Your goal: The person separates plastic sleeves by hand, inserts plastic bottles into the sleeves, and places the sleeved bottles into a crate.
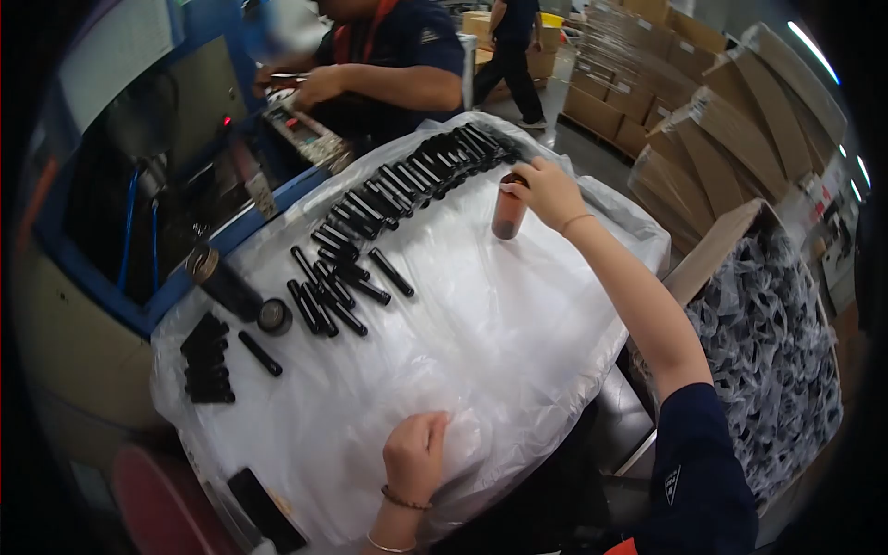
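My right hand (546, 191) is closed around the top of a reddish-brown translucent cylinder (508, 217), which stands on the white plastic-covered table (444, 342). My left hand (415, 450) lies near the front edge of the table with its fingers curled; whether something small is in them is hidden. Black tubes (407, 185) lie side by side in a long row along the far edge. A looser pile of black tubes (324, 291) is left of the middle. One black tube (260, 353) lies apart, beside a round black cap (274, 316).
A dark cylinder (222, 282) and a stack of black pieces (207, 361) are at the left. A blue-framed machine (166, 296) borders the table. A co-worker (388, 83) works beyond it. An open carton of wrapped parts (758, 351) stands at the right.
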A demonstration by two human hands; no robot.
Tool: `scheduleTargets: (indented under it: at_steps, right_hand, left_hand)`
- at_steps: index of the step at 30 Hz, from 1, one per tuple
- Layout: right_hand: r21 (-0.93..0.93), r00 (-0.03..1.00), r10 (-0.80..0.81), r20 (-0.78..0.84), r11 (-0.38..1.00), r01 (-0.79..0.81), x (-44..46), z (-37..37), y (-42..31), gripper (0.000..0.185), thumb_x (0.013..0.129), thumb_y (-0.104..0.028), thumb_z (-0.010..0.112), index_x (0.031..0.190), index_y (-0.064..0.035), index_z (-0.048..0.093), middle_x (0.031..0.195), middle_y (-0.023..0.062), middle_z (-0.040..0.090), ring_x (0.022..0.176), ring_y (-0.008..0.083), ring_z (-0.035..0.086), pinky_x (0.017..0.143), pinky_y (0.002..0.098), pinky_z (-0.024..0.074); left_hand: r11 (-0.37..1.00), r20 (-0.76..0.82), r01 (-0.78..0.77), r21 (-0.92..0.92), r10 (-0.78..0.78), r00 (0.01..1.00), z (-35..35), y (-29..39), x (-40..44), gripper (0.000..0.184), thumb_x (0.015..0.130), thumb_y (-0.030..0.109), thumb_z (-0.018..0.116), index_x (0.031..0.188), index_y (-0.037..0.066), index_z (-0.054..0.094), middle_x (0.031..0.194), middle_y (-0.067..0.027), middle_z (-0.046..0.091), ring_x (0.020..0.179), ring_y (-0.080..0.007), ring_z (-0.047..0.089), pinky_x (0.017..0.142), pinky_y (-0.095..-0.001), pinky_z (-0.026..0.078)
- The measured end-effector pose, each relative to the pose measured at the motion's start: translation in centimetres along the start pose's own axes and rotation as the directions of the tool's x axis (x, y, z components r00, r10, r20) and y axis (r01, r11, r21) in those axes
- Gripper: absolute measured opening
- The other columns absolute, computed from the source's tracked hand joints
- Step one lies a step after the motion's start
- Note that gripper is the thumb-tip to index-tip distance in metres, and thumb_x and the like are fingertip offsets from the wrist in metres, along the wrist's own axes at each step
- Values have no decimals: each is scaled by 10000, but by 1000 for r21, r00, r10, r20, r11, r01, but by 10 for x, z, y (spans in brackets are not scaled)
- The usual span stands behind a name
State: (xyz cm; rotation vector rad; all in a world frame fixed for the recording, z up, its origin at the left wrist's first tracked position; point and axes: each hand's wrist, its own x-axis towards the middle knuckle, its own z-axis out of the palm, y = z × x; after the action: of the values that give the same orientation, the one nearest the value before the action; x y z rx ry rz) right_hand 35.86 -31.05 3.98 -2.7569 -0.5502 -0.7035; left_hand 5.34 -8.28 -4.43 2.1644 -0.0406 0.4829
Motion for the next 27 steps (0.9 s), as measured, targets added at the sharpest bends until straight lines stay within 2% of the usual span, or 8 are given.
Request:
scheduleTargets:
  at_steps: [3,5,7,11,13,23,25,27]
  right_hand:
    - [135,992,-77,-104,987,90,-21,-28,-29,238,847,-298,624,948,-83,634,902,94,620,873,258,608,744,374,495]
    - [237,984,-92,-153,963,127,-46,-54,-52,224,864,-270,624,952,-63,620,891,96,633,842,220,618,723,343,493]
    - [587,990,89,-109,809,-8,-75,-77,-75,194,912,-208,602,985,-29,582,857,70,639,748,134,606,663,273,478]
    - [799,982,187,-21,593,-96,-129,-85,-80,167,955,-180,553,983,-16,538,766,17,578,625,58,516,562,200,418]
    - [915,960,252,127,345,-211,-152,-89,-86,149,967,-175,529,947,-28,511,732,-16,522,553,32,438,488,183,351]
    - [927,948,290,128,305,-218,-194,-74,-132,108,960,-111,519,990,-29,456,768,-11,513,621,26,442,542,178,357]
    - [892,979,203,21,439,-110,-197,-62,-129,104,983,-138,475,964,-45,435,824,31,535,599,35,454,483,181,389]
    - [884,978,207,30,451,-122,-197,-57,-133,111,985,-141,471,961,-41,429,817,35,533,592,46,461,483,195,401]
  left_hand:
    - [993,-30,113,-23,-114,993,-2,-3,1,83,857,99,636,880,27,671,822,-110,686,708,-254,657,641,-332,511]
    - [896,-7,266,-355,-286,958,1,-9,1,113,859,106,656,925,16,674,844,-98,701,712,-158,664,659,-273,514]
    - [864,32,342,-370,-356,934,-7,-10,4,124,840,95,681,932,12,673,850,-86,705,728,-119,652,672,-253,512]
    - [728,78,369,-578,-400,913,-4,-14,5,196,783,74,747,946,0,666,858,-63,705,753,-77,631,687,-220,509]
    - [702,101,399,-590,-426,899,-5,-11,5,215,766,55,760,946,-9,662,883,-73,704,778,-92,641,716,-217,518]
    - [590,-12,158,-792,-274,962,0,-7,6,445,751,0,755,1155,-37,572,1103,-115,653,1023,-140,619,877,-281,509]
    - [576,-82,91,-812,-268,960,0,-8,7,474,745,-18,753,1176,-40,558,1152,-122,632,1066,-143,600,899,-290,503]
    - [691,-151,68,-719,-251,956,1,-11,6,499,756,-111,690,1221,-22,534,1244,-115,575,1098,-161,575,935,-285,487]
